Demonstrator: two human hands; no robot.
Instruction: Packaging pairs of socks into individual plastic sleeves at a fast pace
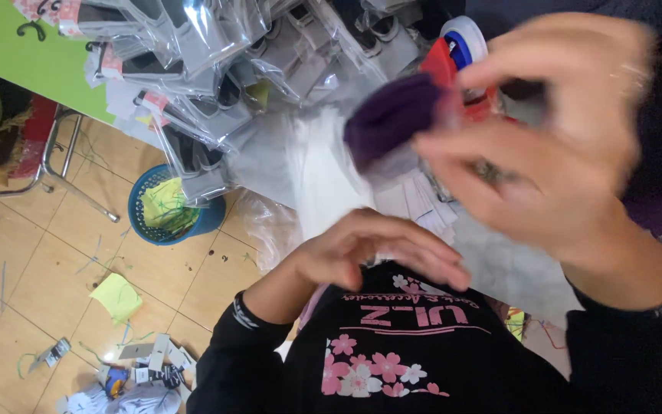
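My right hand [568,146] blurred, fingers pinching purple cloth [392,123] at its edge. My left hand [377,253] curled over white bags [323,176]. Packet heap [216,69] crowds beyond; floor [32,261] left, blue basket [164,205].

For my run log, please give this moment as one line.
right hand: holds purple cloth | left hand: on white plastic bag | blue basket: on floor

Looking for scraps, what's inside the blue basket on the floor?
The blue basket holds yellow-green paper scraps. A clear bag covers its upper right; anything below the scraps is hidden.
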